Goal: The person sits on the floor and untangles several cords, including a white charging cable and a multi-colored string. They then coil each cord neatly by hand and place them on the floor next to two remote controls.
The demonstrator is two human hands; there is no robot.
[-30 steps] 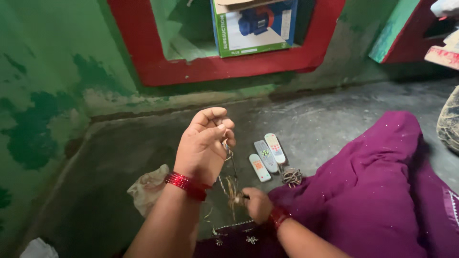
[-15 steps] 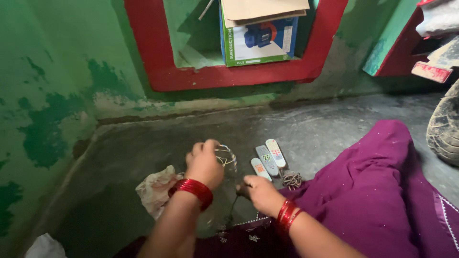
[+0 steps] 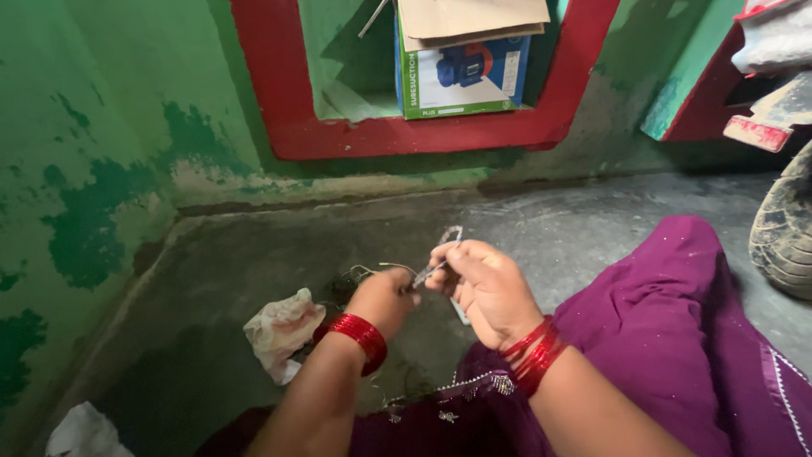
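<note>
The right hand [image 3: 486,288] is pinching a thin wire [image 3: 431,269] between thumb and fingertips, its grip closed on the strand, whose looped tip is poking up just above the knuckles. The left hand [image 3: 382,298] is closing its grip on the same wire lower down, touching the right, so the strand is running taut between the 2 hands, seemingly to keep it steady for working. Both are hovering over the grey floor [image 3: 550,220], above the purple cloth [image 3: 677,338] on the person's lap. A crumpled pale rag [image 3: 283,330] is lying just beside the left wrist's red bangles [image 3: 359,337]. Well apart, a cardboard box [image 3: 461,72] is sitting in a red-framed wall niche [image 3: 406,135].
</note>
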